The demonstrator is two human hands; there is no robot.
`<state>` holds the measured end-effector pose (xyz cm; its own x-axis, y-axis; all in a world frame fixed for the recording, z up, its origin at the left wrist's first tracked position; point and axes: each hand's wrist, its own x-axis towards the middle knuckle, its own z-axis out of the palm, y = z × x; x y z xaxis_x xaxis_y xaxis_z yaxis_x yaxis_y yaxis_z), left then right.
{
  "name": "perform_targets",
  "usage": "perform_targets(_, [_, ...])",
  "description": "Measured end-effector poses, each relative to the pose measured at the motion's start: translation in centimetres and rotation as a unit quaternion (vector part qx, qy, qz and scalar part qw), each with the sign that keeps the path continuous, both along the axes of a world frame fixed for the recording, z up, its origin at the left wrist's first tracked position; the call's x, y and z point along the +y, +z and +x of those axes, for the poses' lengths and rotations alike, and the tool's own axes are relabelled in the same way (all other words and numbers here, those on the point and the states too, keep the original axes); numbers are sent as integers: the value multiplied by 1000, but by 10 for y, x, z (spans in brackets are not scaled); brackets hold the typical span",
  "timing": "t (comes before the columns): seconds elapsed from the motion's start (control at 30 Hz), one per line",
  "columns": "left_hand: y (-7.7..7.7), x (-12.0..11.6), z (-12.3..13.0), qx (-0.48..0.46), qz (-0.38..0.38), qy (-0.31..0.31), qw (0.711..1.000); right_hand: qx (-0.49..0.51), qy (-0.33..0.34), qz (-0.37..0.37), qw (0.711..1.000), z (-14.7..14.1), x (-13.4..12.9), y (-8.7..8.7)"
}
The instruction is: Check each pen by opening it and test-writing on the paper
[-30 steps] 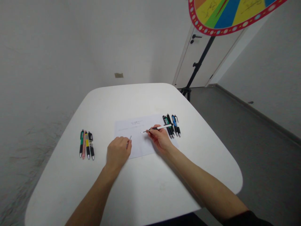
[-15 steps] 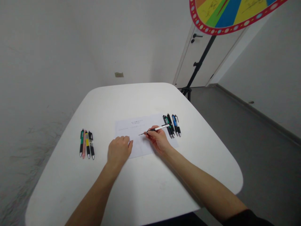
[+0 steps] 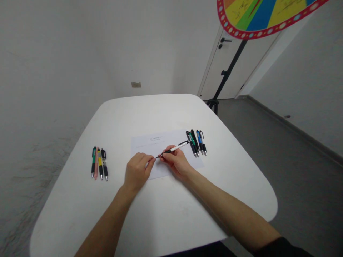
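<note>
My right hand [image 3: 177, 163] is closed around a white and black pen [image 3: 176, 147]. The pen slants, its clip end up to the right. A thin dark refill [image 3: 158, 157] sticks out of its front end towards the left. My left hand [image 3: 138, 169] pinches the end of this refill between thumb and forefinger. Beneath both hands lies a sheet of white paper [image 3: 144, 140] with a few faint written lines near its top.
Several pens [image 3: 197, 143], black, green and blue, lie by the paper's right edge. Another group of pens [image 3: 99, 163] lies on the left of the white table [image 3: 150, 114]. Beyond the table, a colourful prize wheel [image 3: 262, 18] stands on a black tripod [image 3: 227, 71].
My left hand has moved slightly right and up, its thumb and forefinger closing on the refill tip. The pen has tilted and shifted a little left and down at its tip.
</note>
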<state>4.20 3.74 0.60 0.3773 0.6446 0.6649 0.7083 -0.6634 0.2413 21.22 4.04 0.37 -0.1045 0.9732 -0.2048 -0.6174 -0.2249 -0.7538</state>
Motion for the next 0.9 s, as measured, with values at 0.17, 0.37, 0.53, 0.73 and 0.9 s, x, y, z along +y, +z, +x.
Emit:
perform_targets(0.17, [3,1,-3,38,17,-18,999,11,-4,-5,1000,4,3,-1])
perform_targets(0.37, [13,3,-26,23,86,82,993,29,-133,-52,989,23,17,-2])
perform_targets(0.53, [13,-1,-18,122,107,106,981,24,-119,-39,992,22,16,-4])
perform_targets(0.73, [-1,-8,7,228,71,130,962,4,-94,-21,995,16,11,-3])
perform_targets(0.9, [-8,-9,12,255,19,118,959,-1,-75,-29,997,14,11,-3])
